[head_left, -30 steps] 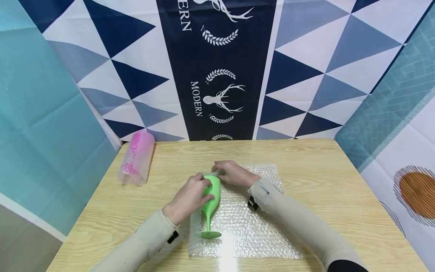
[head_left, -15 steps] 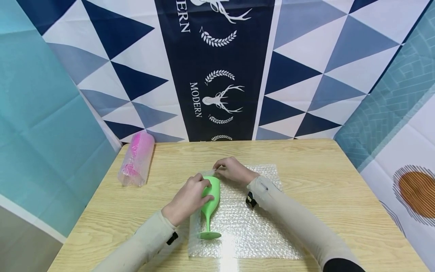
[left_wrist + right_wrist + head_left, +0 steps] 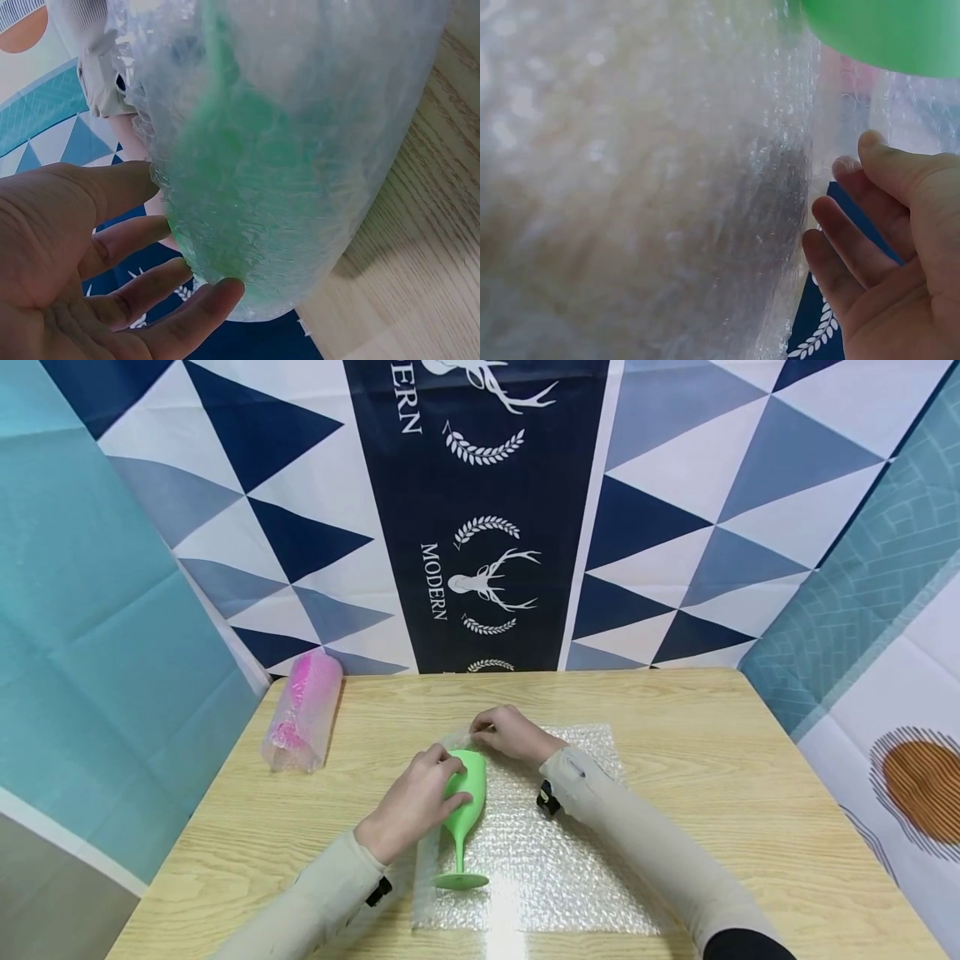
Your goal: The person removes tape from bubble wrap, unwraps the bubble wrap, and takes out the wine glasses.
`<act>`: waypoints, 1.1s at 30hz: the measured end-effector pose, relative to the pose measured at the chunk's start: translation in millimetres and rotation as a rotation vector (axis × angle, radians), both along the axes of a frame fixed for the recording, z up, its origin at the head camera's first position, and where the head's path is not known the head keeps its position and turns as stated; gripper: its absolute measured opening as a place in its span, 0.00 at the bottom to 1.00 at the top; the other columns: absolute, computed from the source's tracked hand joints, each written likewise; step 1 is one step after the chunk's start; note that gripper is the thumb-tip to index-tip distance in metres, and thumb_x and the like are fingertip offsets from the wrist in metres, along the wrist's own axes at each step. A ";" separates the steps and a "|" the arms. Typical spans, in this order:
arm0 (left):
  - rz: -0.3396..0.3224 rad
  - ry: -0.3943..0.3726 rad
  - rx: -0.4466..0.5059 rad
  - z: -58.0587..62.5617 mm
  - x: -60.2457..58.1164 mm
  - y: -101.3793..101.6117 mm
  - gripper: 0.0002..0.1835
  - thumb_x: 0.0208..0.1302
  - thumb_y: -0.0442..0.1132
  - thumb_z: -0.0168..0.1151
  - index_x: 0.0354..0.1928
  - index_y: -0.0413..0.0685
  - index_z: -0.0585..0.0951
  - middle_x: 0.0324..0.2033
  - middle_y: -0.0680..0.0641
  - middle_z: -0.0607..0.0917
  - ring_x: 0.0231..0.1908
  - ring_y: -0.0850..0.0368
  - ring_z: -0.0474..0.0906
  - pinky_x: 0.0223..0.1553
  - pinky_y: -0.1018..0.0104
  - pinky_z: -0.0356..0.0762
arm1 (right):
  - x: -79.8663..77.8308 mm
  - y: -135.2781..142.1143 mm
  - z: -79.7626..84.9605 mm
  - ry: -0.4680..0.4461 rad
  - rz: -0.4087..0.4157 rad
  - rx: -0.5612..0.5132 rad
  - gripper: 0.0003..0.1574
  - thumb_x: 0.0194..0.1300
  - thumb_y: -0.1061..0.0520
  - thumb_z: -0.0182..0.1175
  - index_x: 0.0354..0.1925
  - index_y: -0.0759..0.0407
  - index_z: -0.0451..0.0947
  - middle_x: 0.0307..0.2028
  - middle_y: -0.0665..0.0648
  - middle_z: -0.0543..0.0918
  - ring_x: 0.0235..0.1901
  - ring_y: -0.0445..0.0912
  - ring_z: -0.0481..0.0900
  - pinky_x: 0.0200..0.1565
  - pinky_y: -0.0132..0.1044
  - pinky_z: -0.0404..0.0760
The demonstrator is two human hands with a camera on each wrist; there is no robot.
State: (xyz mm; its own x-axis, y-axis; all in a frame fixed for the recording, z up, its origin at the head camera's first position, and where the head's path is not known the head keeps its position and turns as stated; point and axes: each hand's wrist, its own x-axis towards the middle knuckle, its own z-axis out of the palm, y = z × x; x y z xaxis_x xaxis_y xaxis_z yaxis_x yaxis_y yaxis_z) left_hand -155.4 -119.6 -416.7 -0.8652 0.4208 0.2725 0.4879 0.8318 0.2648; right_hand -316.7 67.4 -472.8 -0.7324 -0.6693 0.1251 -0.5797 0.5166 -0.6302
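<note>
A green plastic goblet (image 3: 468,789) lies on its side on a sheet of bubble wrap (image 3: 547,860), its foot toward me. My left hand (image 3: 416,797) grips the goblet's bowl, with the wrap's left edge raised beside it. Through the cloudy wrap (image 3: 330,150) in the left wrist view, the goblet shows as a green blur near my left fingertips (image 3: 225,292). At the far edge of the sheet, my right hand (image 3: 510,733) pinches the wrap just past the goblet's rim. The right wrist view has its thumb and index finger (image 3: 847,169) at the film, below the green bowl (image 3: 892,34).
A pink object (image 3: 300,714) rolled in bubble wrap lies at the table's back left corner. The wooden table (image 3: 712,760) meets a patterned cloth wall (image 3: 502,585) at the back. Teal cloth (image 3: 112,610) hangs on the left.
My right hand has shifted slightly away from me, and its wrist slightly left. The wrap's far left corner spreads a little wider beyond the goblet's rim. My left hand and the goblet stay nearly still.
</note>
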 end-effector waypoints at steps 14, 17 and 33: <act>0.014 -0.023 0.043 -2.7 2.1 0.9 0.21 0.59 0.48 0.77 0.48 0.42 0.86 0.45 0.44 0.82 0.42 0.49 0.80 0.42 0.60 0.85 | 5.9 -2.3 1.1 0.055 -0.033 0.024 0.11 0.72 0.63 0.62 0.51 0.62 0.82 0.46 0.58 0.88 0.47 0.48 0.85 0.53 0.39 0.85; 0.042 -0.028 0.044 -3.2 2.9 0.2 0.21 0.59 0.48 0.76 0.50 0.44 0.86 0.47 0.44 0.82 0.44 0.48 0.81 0.42 0.58 0.86 | 12.6 5.5 -0.4 0.085 -0.049 0.064 0.14 0.72 0.63 0.61 0.55 0.62 0.80 0.50 0.58 0.86 0.50 0.49 0.85 0.55 0.40 0.85; 0.161 -0.002 -0.007 -7.7 5.3 -10.9 0.35 0.57 0.60 0.74 0.60 0.46 0.81 0.51 0.40 0.84 0.49 0.42 0.82 0.42 0.50 0.87 | 65.3 21.7 9.3 0.140 0.015 0.328 0.22 0.71 0.55 0.62 0.59 0.63 0.79 0.60 0.67 0.79 0.58 0.60 0.80 0.62 0.53 0.81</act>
